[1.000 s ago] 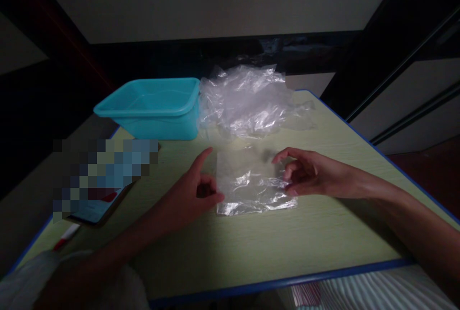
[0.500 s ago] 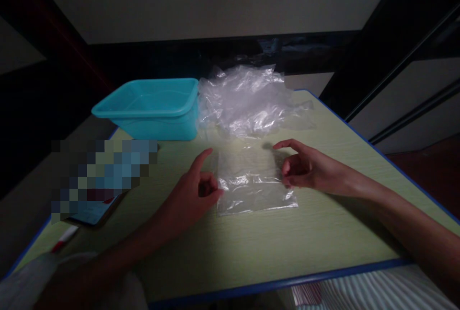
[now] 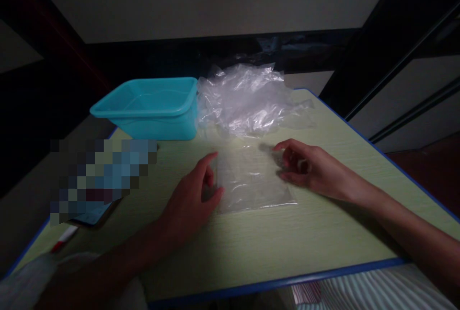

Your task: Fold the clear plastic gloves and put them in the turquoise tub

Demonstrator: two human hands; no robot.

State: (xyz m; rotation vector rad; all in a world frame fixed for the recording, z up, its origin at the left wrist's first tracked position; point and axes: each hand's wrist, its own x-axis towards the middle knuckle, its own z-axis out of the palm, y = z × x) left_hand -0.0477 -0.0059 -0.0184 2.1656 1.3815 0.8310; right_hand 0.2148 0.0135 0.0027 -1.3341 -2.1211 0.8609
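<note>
A clear plastic bag (image 3: 253, 180) lies flat on the table, its lower edge towards me. At its left edge is my left hand (image 3: 196, 190), thumb and index finger apart, the thumb tip by the bag's side. My right hand (image 3: 305, 168) hovers at the bag's right edge, fingers curved and apart from the thumb, with nothing seen in it. Beyond the bag rests a crumpled heap of clear plastic bags (image 3: 247, 101).
A turquoise plastic basin (image 3: 154, 125) stands at the back left, touching the heap. Nearer on the left lies a phone-like device (image 3: 89, 216), mostly blurred out, with a red and white pen (image 3: 64, 238) below it. The table (image 3: 258, 257) has a blue edge.
My right hand's fingers have loosened and parted from the bag's edge. The left fingers have also opened a little. The bag's raised fold now lies flatter.
</note>
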